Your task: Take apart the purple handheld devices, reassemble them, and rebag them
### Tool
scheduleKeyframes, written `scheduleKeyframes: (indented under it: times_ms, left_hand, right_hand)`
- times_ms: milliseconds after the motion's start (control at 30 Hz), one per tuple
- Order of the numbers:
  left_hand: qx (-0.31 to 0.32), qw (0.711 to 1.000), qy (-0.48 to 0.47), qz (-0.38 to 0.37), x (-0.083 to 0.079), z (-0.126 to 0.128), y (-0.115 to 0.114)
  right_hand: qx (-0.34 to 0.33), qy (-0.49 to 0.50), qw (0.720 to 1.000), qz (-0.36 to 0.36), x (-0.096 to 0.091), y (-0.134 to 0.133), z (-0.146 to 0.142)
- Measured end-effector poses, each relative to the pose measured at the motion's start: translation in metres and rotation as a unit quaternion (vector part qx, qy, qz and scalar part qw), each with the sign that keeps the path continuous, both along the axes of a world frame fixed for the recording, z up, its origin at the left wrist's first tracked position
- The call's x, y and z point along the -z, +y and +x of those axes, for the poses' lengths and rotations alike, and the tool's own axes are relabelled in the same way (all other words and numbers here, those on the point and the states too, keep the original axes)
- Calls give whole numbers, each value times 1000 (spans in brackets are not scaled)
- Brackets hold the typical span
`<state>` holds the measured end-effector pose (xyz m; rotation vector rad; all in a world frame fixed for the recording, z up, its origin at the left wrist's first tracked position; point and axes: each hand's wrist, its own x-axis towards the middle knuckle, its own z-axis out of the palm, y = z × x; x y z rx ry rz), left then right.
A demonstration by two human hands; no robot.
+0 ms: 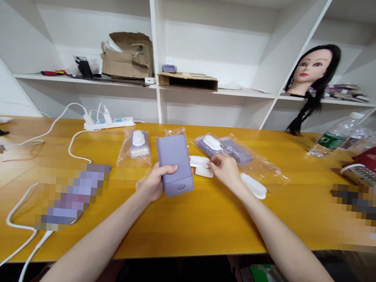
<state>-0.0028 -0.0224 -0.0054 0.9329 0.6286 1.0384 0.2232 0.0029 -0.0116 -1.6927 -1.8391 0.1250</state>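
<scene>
My left hand (156, 182) is wrapped round a purple plastic case (176, 159), thumb across its front, and holds it tilted above the table. The case has a seam near its lower end and a small oval mark below that. The fingers of my right hand (222, 166) are pinched together at the right end of a white oval brush-like piece (199, 161). A small white rectangular piece (204, 172) is just below that. Another white oval brush-like piece (253, 185) lies under my right forearm, partly covered by it.
Bagged purple cases with white pieces lie left (138, 143) and right (228, 149). A power strip (110, 123), white cables and a blurred phone (76, 195) are at left. A water bottle (335, 136) stands right. Shelves behind hold a torn cardboard box (127, 59) and a mannequin head (314, 71).
</scene>
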Motion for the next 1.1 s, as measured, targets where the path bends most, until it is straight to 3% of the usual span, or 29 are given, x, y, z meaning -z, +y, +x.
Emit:
scheduleKeyframes:
  times_ms: [233,367,467,500,567,633,700,767,1100]
  left_hand:
    - [-9,991,129,25,13,1,2]
    - [38,987,141,62,16,-2,2]
    - [70,970,213,94,16,-5,1]
    - [90,962,239,100,16,-6,0]
    - [144,948,263,104,16,-6,-2]
    - [204,944,241,99,16,-4,-5]
    - [237,943,210,100,15,-2,-7]
    - [248,944,193,105,15,-1,-8]
    - [221,960,166,47,12,-4,-7]
  right_hand:
    - [-56,-120,990,-54,16,-7,-12]
    - [-70,-122,988,-58,6,-5,-6]
    - [-59,-51,997,-4,-16,-11,2]
    - [-66,57,995,51,-24,-16,4]
    - [-131,254,949,133,-39,-29,3]
    - [-192,359,902,146,-49,-43,-1]
    - [-227,389,885,114,-53,-54,-7]
    - [-244,386,886,84,-53,-60,-11]
    - [-252,386,887,33,-50,-55,-10]
